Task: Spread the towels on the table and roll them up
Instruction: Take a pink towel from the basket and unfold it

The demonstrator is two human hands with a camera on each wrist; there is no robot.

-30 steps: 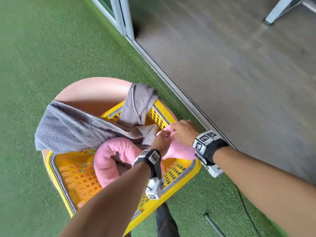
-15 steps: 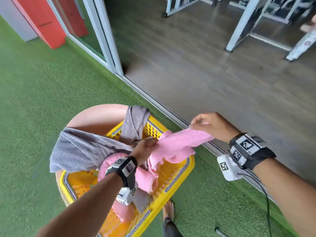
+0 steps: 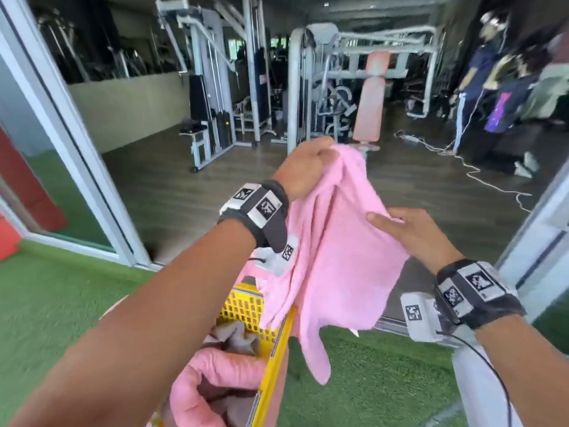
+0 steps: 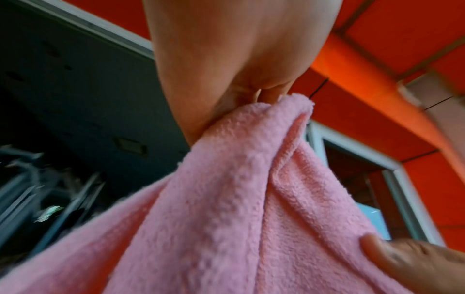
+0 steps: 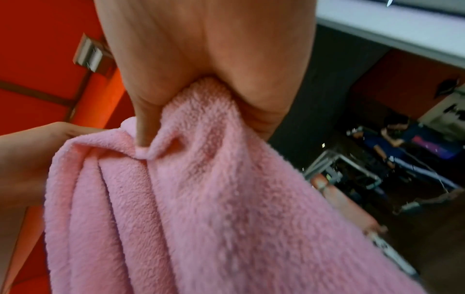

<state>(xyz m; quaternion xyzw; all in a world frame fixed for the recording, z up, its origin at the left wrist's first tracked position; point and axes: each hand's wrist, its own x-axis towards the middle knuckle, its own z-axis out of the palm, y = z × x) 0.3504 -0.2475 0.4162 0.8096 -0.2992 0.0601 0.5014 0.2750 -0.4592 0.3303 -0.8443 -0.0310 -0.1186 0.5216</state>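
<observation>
Pink towel (image 3: 335,257) hangs above yellow basket (image 3: 246,309), pinched by left hand (image 3: 303,167) and right hand (image 3: 412,232).

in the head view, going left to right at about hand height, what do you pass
Sliding door frame → left hand gripping the top of the pink towel → right hand holding the towel's right edge → white frame at the right border.
</observation>
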